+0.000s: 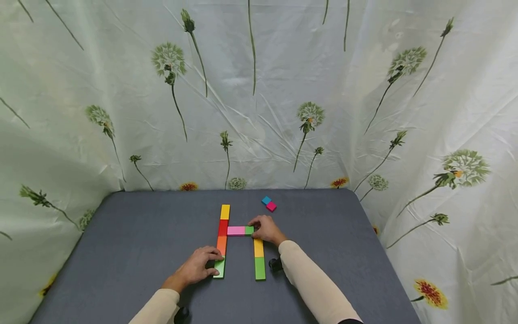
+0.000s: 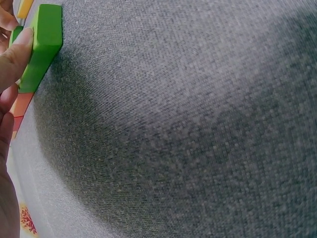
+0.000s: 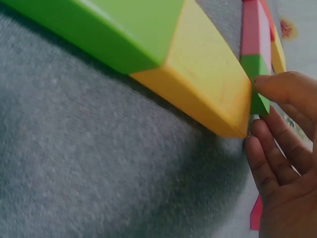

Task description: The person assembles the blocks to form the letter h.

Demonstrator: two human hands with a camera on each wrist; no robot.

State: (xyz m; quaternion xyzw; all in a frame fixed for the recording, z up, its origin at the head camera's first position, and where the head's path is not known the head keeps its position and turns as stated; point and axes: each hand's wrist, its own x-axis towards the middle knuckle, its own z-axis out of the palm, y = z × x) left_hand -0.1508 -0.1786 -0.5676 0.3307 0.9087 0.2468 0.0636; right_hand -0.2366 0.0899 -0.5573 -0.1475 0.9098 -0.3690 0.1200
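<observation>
Flat coloured blocks lie end to end on the table in the head view. My left hand (image 1: pixel 198 265) is at the near end of the left column, pinching its light green block (image 1: pixel 219 268), with the thumb along the block's side in the left wrist view. Beyond that block come an orange block (image 1: pixel 221 245), a red block (image 1: pixel 223 227) and a yellow block (image 1: pixel 225 212). From the red one a pink block (image 1: pixel 236 231) runs right to a short green block (image 1: pixel 248 231). My right hand (image 1: pixel 267 228) pinches this short block's right end, its thumb touching it in the right wrist view.
An orange-yellow block (image 1: pixel 258 248) and a longer green block (image 1: pixel 260 268) form a right column just below my right hand. Farther back lie a small blue block (image 1: pixel 266 200) and a magenta block (image 1: pixel 271 206), corner to corner. A flowered curtain (image 1: pixel 275 148) hangs behind the dark grey table (image 1: pixel 141 225).
</observation>
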